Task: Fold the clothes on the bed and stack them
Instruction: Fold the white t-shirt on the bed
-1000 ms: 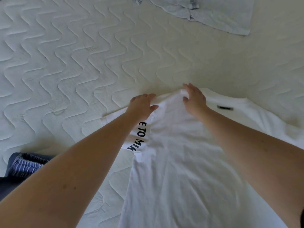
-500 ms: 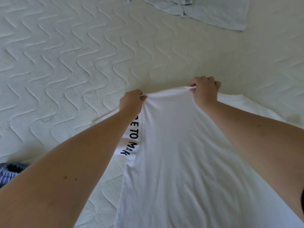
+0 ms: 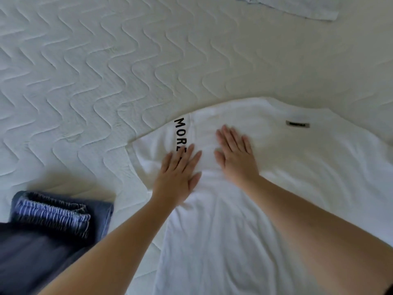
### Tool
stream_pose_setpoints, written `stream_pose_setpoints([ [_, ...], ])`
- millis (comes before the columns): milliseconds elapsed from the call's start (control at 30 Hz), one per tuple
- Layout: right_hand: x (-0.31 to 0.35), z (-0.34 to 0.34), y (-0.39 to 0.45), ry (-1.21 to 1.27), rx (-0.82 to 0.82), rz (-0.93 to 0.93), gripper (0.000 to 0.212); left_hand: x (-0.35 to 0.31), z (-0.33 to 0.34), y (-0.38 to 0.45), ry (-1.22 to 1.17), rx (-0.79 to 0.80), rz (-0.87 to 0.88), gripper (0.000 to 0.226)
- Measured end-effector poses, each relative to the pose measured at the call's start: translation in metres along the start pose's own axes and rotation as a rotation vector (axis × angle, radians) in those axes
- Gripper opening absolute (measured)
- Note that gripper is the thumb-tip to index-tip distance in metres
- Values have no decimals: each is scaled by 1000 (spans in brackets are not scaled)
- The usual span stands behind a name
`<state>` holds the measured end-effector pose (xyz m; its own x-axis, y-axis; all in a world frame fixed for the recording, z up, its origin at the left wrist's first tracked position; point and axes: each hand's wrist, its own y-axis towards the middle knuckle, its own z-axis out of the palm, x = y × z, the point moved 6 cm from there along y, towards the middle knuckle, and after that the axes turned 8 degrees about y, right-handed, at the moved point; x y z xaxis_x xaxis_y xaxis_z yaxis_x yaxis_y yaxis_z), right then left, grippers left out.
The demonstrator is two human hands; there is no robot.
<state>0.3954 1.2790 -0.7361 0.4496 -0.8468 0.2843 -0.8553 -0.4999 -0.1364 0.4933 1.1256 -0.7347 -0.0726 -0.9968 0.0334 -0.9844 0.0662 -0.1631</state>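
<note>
pressing white shirt (image 3: 265,188) | left hand (image 3: 177,171), right hand (image 3: 236,154) flat | fingers straight

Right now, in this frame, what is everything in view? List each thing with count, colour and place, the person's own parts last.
white T-shirt: 1, white with black lettering and a small grey label, spread on the bed centre to right, under both hands
denim garment: 1, blue with a gathered waistband, lower left on the bed
dark garment: 1, dark navy, bottom left corner, blurred
pale blue garment: 1, light blue, top edge right of centre, partly cut off
bed cover: 1, off-white quilted, under everything
left hand: 1, flat on the shirt over the lettering
right hand: 1, flat on the shirt beside the left
</note>
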Motion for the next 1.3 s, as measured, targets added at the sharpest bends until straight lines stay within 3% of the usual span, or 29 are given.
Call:
stream_pose_setpoints([
  [133, -12, 0, -2, -9, 65, 125, 62, 30, -2, -19, 2, 35, -84, 61],
  [233, -1, -3, -5, 20, 73, 208, 62, 75, -4, -39, -56, 70, -306, 59],
  [333, 29, -6, -13, 81, 81, 162, 59, 115, -13, -58, -422, -19, -630, 55],
  [400, 57, -4, -23, 144, 106, 72, 56, 127, -14, -68, -699, -107, -769, 34],
  [467, 83, 1, -34, 233, 116, 6, 52, 127, -11, -75, -829, -68, -853, 20],
  [533, 100, 6, -42, 326, 116, 12, 50, 115, -2, -84, -1009, 21, -922, 29],
  [600, 108, 12, -45, 442, 126, 65, 51, 101, 4, -91, -1128, 50, -930, 37],
  [767, 107, 16, -42, 608, 177, 121, 53, 83, 2, -99, -1212, -52, -1022, 40],
  [867, 105, 20, -43, 518, 244, 28, 51, 82, 0, -100, -1198, -68, -1077, 34],
  [967, 100, 24, -44, 410, 303, -55, 52, 83, -2, -96, -1187, -49, -1014, 27],
  [1067, 98, 25, -43, 430, 331, -45, 55, 84, -8, -94, -1171, -85, -972, 20],
  [1200, 100, 24, -42, 455, 374, -4, 60, 82, -10, -108, -1197, -202, -1047, 23],
  [1300, 103, 22, -41, 468, 400, 10, 59, 75, -5, -110, -1286, -189, -1042, 20],
])
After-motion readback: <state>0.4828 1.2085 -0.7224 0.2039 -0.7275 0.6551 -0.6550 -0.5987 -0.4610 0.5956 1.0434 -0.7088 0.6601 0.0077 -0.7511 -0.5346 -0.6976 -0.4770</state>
